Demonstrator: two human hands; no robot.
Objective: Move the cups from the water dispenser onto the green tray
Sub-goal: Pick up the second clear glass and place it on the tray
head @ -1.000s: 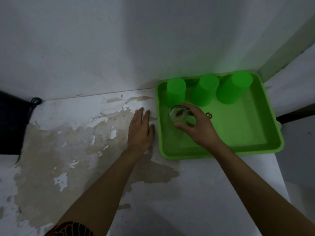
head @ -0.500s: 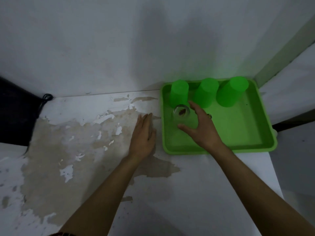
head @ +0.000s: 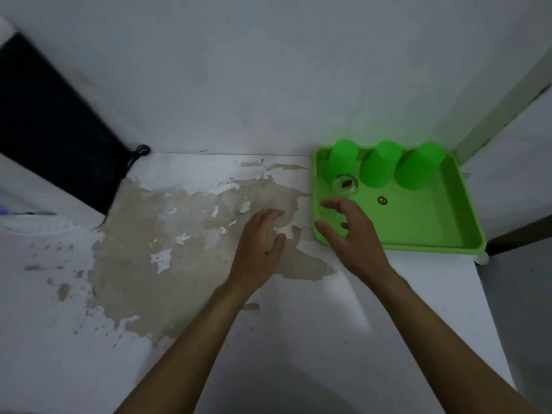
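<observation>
Right hand [head: 355, 234] has let go of the glass [head: 345, 183] and drawn back toward the tray's near-left corner, fingers loosely spread and empty. We read that as the glass delivered: it stands on the tray [head: 424, 234] in front of three upturned green cups [head: 385, 167], right of centre in the frame. Left hand [head: 260, 246] rests flat on the desk [head: 179, 234], fingers together. Wall hems the tray's far side; open desk lies lower left.
</observation>
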